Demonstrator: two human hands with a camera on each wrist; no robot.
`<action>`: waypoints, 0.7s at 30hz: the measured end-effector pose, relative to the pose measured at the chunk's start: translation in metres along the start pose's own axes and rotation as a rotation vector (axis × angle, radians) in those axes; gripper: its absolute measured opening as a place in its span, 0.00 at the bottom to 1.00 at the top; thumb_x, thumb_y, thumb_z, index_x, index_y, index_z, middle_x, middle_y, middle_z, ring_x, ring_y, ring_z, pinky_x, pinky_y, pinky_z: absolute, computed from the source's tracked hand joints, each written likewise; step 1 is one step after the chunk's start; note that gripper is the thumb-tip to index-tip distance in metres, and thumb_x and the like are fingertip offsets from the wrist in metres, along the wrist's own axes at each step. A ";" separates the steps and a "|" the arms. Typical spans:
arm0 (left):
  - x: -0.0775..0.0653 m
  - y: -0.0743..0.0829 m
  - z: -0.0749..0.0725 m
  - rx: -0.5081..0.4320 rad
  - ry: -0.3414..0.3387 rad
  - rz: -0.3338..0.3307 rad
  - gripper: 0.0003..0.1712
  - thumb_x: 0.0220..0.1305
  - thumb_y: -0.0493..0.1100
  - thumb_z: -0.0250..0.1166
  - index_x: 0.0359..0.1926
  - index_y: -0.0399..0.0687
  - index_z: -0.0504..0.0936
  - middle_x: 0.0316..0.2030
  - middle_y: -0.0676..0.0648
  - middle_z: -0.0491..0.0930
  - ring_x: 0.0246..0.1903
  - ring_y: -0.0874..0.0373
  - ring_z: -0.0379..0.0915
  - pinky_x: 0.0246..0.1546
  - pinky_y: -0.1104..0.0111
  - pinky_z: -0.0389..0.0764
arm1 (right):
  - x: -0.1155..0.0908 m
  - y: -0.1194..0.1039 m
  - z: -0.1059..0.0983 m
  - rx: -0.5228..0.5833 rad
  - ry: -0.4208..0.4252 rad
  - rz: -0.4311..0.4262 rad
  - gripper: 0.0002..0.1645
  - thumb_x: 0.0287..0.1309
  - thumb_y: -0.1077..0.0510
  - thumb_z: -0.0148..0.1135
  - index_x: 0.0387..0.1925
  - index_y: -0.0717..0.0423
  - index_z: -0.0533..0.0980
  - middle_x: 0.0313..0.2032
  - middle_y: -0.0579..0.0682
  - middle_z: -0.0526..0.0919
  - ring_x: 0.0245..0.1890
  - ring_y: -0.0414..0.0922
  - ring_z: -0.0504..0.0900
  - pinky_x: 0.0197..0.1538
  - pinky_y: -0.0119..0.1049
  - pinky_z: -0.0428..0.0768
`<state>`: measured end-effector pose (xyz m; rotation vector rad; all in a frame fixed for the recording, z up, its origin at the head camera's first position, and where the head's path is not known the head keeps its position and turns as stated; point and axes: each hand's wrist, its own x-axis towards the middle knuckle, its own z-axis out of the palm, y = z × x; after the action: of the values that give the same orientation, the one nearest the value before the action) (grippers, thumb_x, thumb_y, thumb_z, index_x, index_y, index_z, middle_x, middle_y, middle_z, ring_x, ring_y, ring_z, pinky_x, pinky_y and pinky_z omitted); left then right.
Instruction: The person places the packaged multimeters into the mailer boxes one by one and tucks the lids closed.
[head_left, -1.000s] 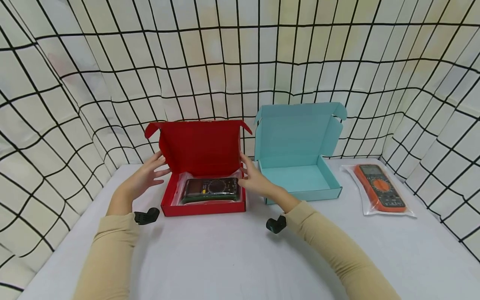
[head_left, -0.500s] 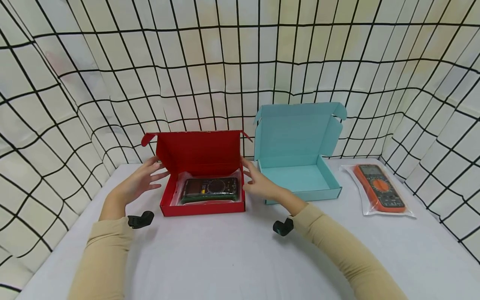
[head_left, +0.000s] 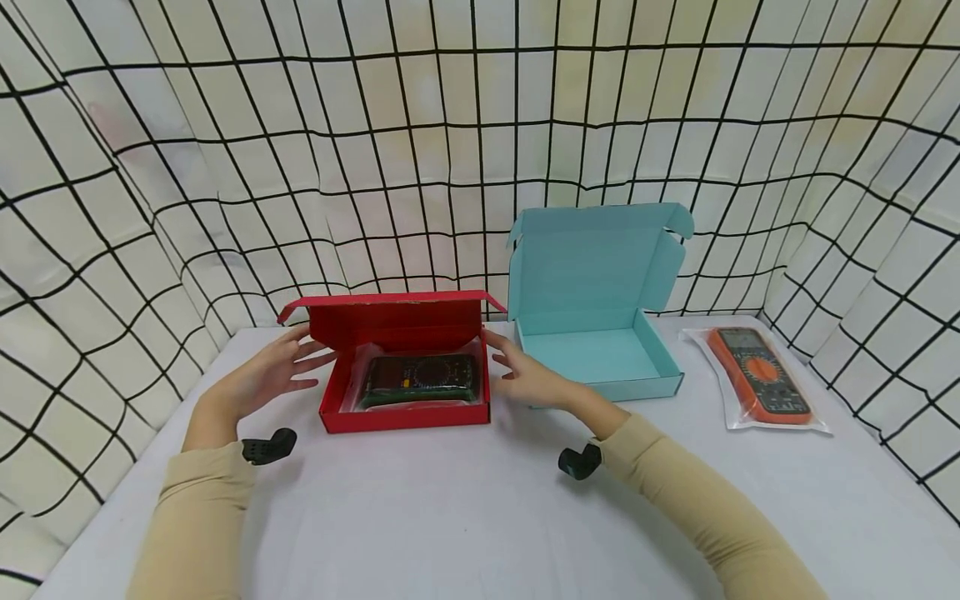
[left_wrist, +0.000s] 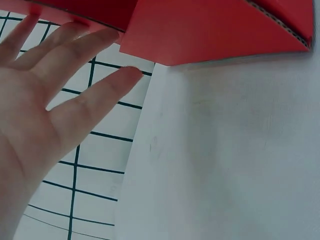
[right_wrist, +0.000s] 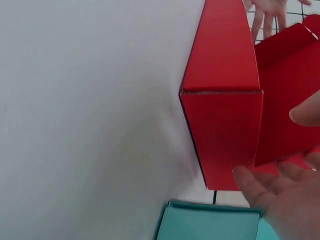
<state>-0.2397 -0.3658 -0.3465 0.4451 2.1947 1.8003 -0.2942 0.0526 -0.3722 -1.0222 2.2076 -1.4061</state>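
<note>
A red cardboard box stands on the white table, its lid tilted forward and partly lowered. Inside lies a dark multimeter in clear plastic wrap. My left hand is at the box's left side with fingers spread, their tips right at the lid's side flap; in the left wrist view those fingers are straight. On the other side, my right hand has its fingertips along the lid's right edge and the side wall. In the right wrist view its thumb stands apart over the opening.
Close to the right of the red box stands a light blue box with its lid upright. Further right lies an orange multimeter in a clear plastic bag. A white cloth wall with a black grid rises behind the table.
The red lid has come down and forward from nearly upright. Both hands have moved slightly outward and lower beside the box. The multimeters and blue box stay put.
</note>
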 end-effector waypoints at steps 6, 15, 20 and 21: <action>-0.007 -0.008 -0.011 -0.020 -0.124 0.074 0.42 0.78 0.54 0.38 0.81 0.38 0.35 0.70 0.59 0.64 0.66 0.66 0.67 0.60 0.64 0.75 | -0.005 0.001 -0.008 0.055 -0.034 0.008 0.51 0.64 0.64 0.54 0.82 0.57 0.41 0.80 0.58 0.44 0.77 0.66 0.48 0.72 0.59 0.62; -0.010 0.002 -0.018 -0.140 -0.193 0.199 0.43 0.75 0.67 0.30 0.83 0.54 0.40 0.76 0.57 0.57 0.70 0.61 0.60 0.65 0.63 0.71 | -0.015 -0.010 -0.016 0.248 0.012 0.071 0.56 0.68 0.59 0.61 0.83 0.47 0.36 0.81 0.56 0.45 0.77 0.59 0.55 0.70 0.59 0.65; -0.006 0.023 -0.015 -0.059 -0.132 0.153 0.38 0.78 0.64 0.24 0.83 0.62 0.45 0.77 0.56 0.58 0.75 0.50 0.49 0.71 0.49 0.58 | -0.013 -0.020 -0.017 0.120 0.066 -0.010 0.48 0.74 0.58 0.57 0.83 0.51 0.40 0.80 0.57 0.47 0.75 0.62 0.58 0.69 0.58 0.68; -0.004 0.026 -0.013 -0.023 -0.116 0.115 0.37 0.79 0.63 0.25 0.83 0.62 0.45 0.78 0.54 0.57 0.76 0.45 0.45 0.72 0.43 0.53 | -0.013 -0.022 -0.016 0.085 0.077 -0.026 0.46 0.75 0.58 0.55 0.82 0.53 0.41 0.80 0.58 0.49 0.75 0.63 0.59 0.68 0.58 0.69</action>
<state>-0.2390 -0.3740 -0.3180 0.6657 2.1072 1.8060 -0.2864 0.0663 -0.3466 -0.9866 2.1743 -1.5610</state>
